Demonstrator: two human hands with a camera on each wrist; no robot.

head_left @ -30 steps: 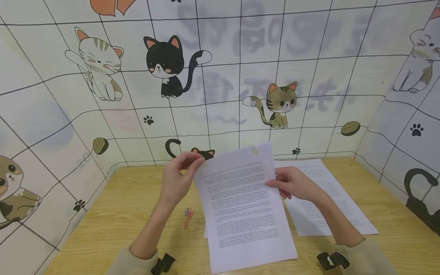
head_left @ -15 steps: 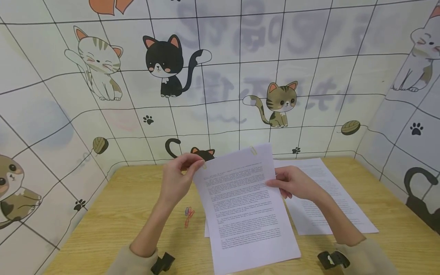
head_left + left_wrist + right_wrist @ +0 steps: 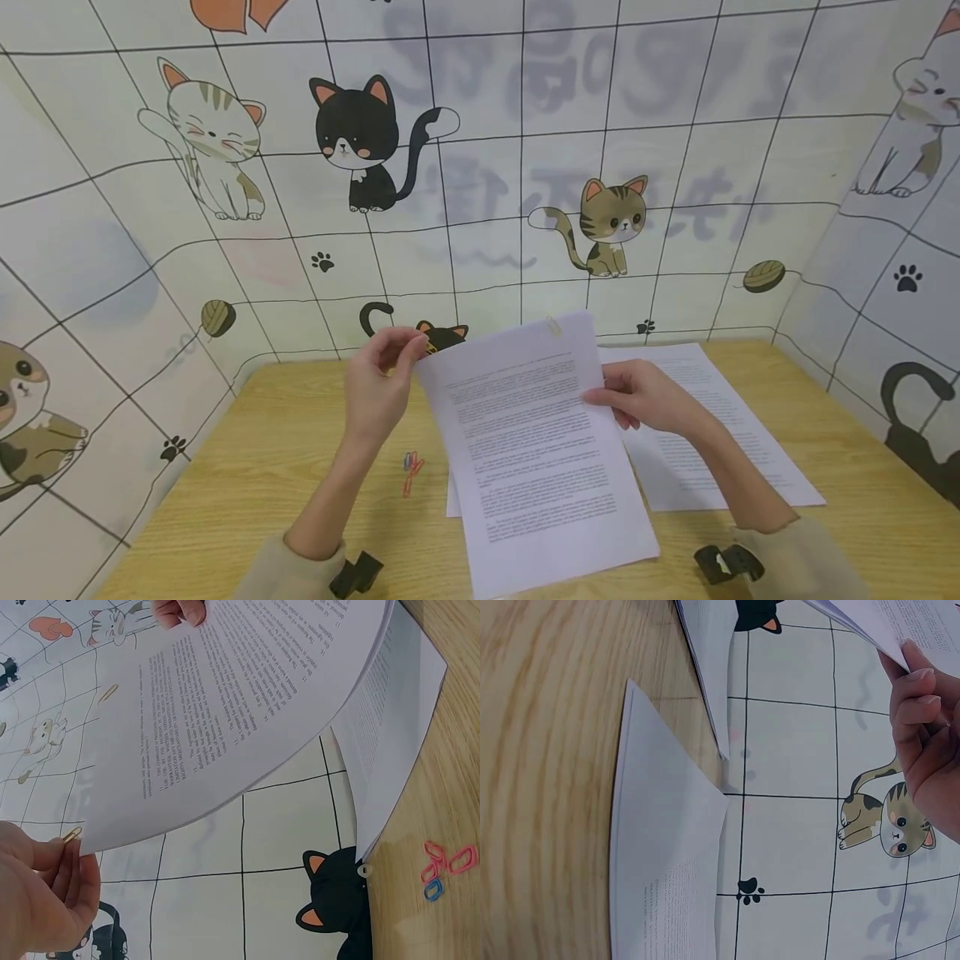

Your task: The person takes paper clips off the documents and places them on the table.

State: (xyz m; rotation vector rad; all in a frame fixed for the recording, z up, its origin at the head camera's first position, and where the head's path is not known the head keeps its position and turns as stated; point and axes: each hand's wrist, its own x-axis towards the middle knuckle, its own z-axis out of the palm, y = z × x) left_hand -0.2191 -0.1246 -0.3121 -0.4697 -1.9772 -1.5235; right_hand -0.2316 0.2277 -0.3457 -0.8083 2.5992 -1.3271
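Note:
My left hand (image 3: 377, 385) pinches a gold paper clip (image 3: 73, 835) between thumb and fingers, right at the upper left corner of a stack of printed sheets (image 3: 536, 458). In the head view the clip stands just above the paper's edge. A second gold paper clip (image 3: 553, 327) sits on the stack's top edge, towards the right. With thumb in front and fingers behind, my right hand (image 3: 647, 398) grips the stack's right edge and keeps it raised and tilted. The tips of its fingers behind the paper are hidden in the head view.
Several red and blue paper clips (image 3: 412, 472) lie on the wooden table (image 3: 300, 450) left of the stack. Another printed stack (image 3: 720, 433) lies flat at the right. More paper (image 3: 453, 497) shows behind the held sheets. A cat-patterned cloth wall (image 3: 487, 250) encloses the back and sides.
My left hand has shifted slightly left and up, bringing the gold clip off the corner of the sheets. The stack's lower edge has swung a little right; the right hand has barely moved.

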